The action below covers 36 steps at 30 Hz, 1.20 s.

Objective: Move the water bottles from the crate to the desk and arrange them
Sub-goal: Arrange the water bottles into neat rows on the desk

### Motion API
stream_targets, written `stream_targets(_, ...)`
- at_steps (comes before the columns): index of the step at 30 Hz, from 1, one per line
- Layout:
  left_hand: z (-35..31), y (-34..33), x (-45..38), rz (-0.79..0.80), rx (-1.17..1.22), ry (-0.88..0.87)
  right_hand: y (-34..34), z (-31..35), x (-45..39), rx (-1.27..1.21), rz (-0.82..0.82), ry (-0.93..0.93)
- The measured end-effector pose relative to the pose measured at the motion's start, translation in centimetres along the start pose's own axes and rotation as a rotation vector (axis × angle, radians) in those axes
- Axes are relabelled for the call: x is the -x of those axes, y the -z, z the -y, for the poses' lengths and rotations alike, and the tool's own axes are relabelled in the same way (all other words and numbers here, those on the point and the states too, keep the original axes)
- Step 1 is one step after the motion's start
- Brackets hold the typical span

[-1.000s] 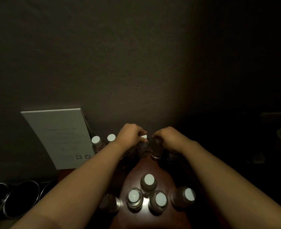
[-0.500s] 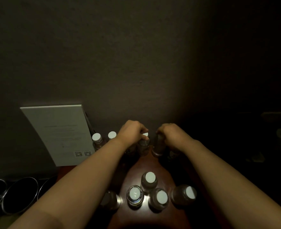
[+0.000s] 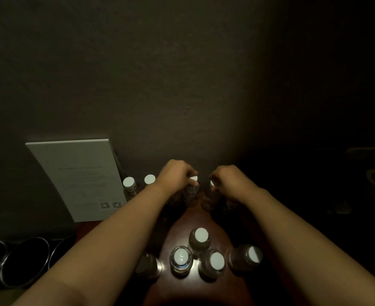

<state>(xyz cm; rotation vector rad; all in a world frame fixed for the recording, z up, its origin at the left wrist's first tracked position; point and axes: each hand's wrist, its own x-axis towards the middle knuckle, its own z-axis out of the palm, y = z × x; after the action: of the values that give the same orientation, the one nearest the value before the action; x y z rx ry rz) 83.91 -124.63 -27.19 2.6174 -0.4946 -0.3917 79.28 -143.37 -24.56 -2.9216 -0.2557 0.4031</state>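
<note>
Several clear water bottles with white caps stand on a reddish-brown desk [image 3: 206, 290]. Against the wall, my left hand [image 3: 177, 174] is closed around the neck of one bottle [image 3: 191, 193], and my right hand [image 3: 230, 181] is closed around the top of another bottle [image 3: 209, 195] just beside it. Both bottles stand upright on the desk. Two more bottles [image 3: 129, 184] stand to the left of my left hand. A near group of bottles [image 3: 200, 237] stands between my forearms, one of them partly hidden under my left arm. The crate is not in view.
A white printed card [image 3: 78, 177] leans on the dark wall at the back left. Shiny metal bowls [image 3: 25, 261] sit at the lower left. The right side is very dark, with dim shapes I cannot make out.
Both hands have slid a little farther toward the wall with their bottles, and the gap between the two hands has widened slightly. The near bottles have not moved.
</note>
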Motion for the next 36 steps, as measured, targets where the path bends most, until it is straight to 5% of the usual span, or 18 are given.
stream_targets(36,0.5,-0.6,0.3,-0.038,0.037,-0.014,-1.6,0.1,-0.7,-0.039,-0.122,0.013)
